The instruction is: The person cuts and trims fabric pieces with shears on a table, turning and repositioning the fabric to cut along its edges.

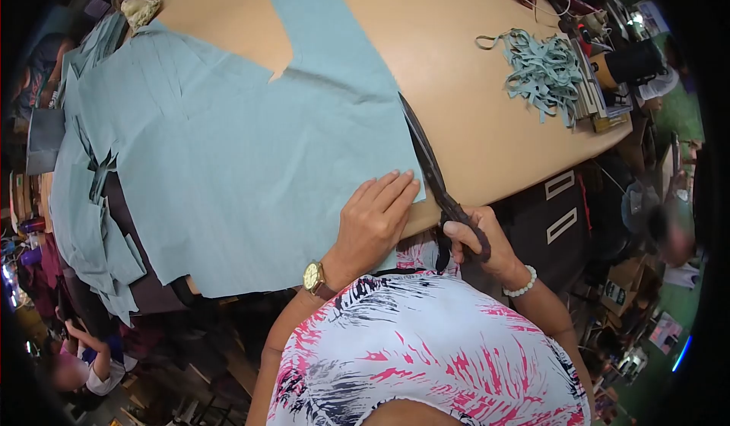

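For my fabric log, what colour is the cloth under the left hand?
The cloth is pale blue-green; head view.

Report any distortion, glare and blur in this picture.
Head view: fisheye distortion, with black corners; head view: scissors and fabric fairly sharp; head view: a bright blue-white streak at lower right, and the lower-left person's head blurred.

Tabletop (pixel 456 53): evenly bright, sharp; edges bowed by wide-angle distortion. Cloth (pixel 228 167): soft crease shadows. Beyond right edge: dimmer surroundings, blue-white glowing strip (pixel 682 353), blurred patch (pixel 671 224). Frame rim: black vignetting.
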The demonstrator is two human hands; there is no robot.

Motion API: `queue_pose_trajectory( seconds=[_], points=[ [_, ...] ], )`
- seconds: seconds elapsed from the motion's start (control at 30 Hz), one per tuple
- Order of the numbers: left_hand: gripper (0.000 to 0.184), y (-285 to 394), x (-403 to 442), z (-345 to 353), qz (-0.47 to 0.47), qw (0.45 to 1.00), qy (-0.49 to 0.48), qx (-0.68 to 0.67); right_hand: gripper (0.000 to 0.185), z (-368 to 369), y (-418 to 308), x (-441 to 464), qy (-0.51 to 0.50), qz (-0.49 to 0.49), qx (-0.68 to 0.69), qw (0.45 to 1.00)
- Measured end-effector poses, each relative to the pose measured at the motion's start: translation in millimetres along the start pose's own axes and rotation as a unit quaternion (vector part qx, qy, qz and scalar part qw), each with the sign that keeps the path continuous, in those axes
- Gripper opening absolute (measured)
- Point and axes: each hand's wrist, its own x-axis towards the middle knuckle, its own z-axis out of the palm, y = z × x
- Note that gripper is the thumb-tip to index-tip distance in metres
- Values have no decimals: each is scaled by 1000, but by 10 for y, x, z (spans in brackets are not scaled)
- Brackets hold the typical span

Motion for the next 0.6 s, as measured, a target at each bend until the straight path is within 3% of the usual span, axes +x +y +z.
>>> queue_pose_trajectory(
  seconds=[0.6],
  points=[
    [33, 42, -28, -42, 9, 1000, 2, -14, 30, -23, -9, 184, 2, -1, 36, 999]
  ],
)
